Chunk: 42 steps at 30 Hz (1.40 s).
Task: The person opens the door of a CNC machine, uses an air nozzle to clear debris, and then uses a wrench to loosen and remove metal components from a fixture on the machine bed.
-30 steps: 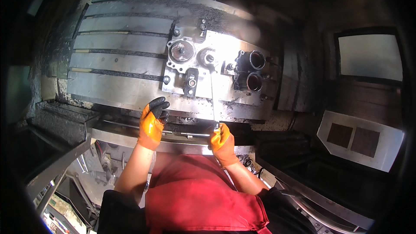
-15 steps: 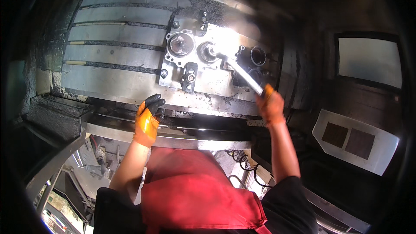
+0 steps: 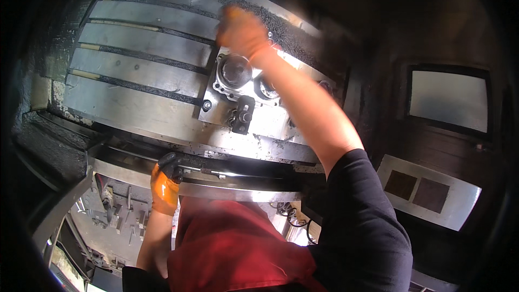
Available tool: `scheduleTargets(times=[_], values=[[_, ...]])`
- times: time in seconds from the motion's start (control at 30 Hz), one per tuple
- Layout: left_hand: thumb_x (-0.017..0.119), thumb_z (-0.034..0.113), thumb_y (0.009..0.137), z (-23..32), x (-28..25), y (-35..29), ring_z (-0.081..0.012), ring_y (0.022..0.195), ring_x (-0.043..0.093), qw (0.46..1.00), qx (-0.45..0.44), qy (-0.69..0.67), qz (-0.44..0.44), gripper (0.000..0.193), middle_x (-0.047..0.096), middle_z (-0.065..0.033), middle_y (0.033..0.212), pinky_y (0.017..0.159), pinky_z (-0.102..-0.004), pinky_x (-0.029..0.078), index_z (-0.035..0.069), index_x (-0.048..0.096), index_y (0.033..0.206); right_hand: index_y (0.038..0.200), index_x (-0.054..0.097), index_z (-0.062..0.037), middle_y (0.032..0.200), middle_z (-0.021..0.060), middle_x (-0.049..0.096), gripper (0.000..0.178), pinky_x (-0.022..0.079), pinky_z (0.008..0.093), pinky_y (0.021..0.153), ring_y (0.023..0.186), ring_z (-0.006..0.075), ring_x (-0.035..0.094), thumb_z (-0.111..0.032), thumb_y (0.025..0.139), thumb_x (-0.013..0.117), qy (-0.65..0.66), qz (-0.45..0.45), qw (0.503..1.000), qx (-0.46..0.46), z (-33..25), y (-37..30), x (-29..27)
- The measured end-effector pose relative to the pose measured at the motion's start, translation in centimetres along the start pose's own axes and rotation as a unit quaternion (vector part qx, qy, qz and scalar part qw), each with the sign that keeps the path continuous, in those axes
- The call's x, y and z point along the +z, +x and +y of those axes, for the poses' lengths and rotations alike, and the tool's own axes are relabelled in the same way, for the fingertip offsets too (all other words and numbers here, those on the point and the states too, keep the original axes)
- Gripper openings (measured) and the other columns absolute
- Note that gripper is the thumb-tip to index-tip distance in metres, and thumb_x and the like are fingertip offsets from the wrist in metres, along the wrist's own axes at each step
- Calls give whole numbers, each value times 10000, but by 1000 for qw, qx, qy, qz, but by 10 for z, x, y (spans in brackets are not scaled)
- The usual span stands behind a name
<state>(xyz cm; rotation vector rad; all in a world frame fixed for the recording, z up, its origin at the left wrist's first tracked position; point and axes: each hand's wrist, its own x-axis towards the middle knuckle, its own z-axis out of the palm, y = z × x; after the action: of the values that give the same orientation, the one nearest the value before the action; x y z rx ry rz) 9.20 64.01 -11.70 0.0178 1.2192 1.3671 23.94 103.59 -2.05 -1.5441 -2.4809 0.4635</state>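
My right hand [image 3: 240,30], in an orange glove and smeared by motion, is over the far left corner of the clamped metal casting. Its fingers cannot be made out, nor whether a tool is in them. The casting [image 3: 223,91] has a round bore with a dark disc-shaped face [image 3: 235,71]; a second round opening [image 3: 267,87] is partly covered by my forearm. A black clamp [image 3: 244,114] sits at its near side. My left hand [image 3: 165,186], in an orange glove with black fingertips, curls over the metal rail [image 3: 238,192] at the machine's front.
The slotted machine table [image 3: 140,67] stretches left, with dark chips [image 3: 286,27] heaped along its far side. A window [image 3: 448,100] and a pale panel with two dark squares [image 3: 430,192] are on the right. Coiled hose [image 3: 286,213] hangs below the rail; several tools [image 3: 130,211] lie at lower left.
My right hand has swung from the right side to the far left over the casting; the bright-handled tool it held is no longer distinguishable. My left hand has come down onto the rail.
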Motion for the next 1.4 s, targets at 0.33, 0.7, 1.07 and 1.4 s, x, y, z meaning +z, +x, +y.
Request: scheduleTargets(times=[0.33,0.7,1.07,1.4], values=[[485,257,1012,-15,-47,9,-144,834,613,995,23,-84,-44,310,681,-39,1157,671,-255,471,90,625,1232,1014,709,-170,1072,144,591,256,415,525,1016,1108,366,553,-207,760,709,-199,-73,967,-144,-9,-304,-47],[555,146,978,5,8,-10,-107,804,608,995,-83,-58,-24,268,704,-35,1041,666,-225,462,66,623,1225,1258,627,-51,1286,226,616,523,459,382,1008,1204,338,588,-399,868,609,-97,-56,975,194,157,-60,-72],[443,344,1037,-33,-39,-30,-160,811,654,993,-74,-85,-25,384,709,-61,1086,682,-272,527,75,621,1244,764,707,-37,968,135,677,410,355,466,1115,1015,295,590,-405,906,597,-8,-213,957,-198,-48,-226,-13],[668,117,932,-4,-2,-25,-104,798,650,989,-114,-93,8,253,714,-27,1006,634,-230,497,90,655,1184,1209,595,35,1019,197,705,554,520,387,788,945,259,686,-449,965,478,167,1,958,232,165,-95,-97]])
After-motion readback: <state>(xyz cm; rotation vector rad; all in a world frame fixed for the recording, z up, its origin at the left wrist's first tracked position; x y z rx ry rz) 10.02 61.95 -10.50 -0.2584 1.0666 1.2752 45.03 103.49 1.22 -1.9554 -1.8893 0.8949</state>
